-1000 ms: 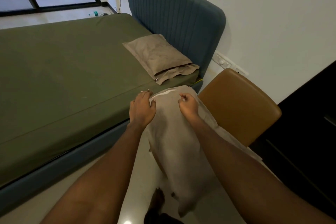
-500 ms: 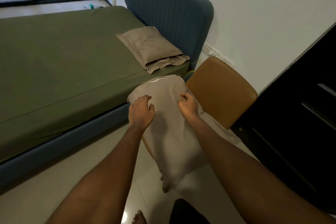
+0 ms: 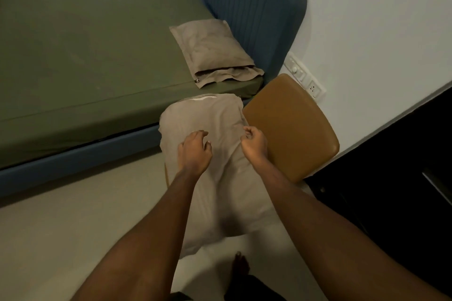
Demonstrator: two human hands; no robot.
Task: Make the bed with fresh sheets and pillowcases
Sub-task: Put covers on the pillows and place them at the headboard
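Pillow in its beige case lies against the brown chair, top end just beside the bed. My left grip rests on its front, fingers loosely bent and apart, clamped on nothing. My right grip is curled at the pillow's right edge; pinching cloth or not, I cannot tell. A second pillow lies by the headboard.
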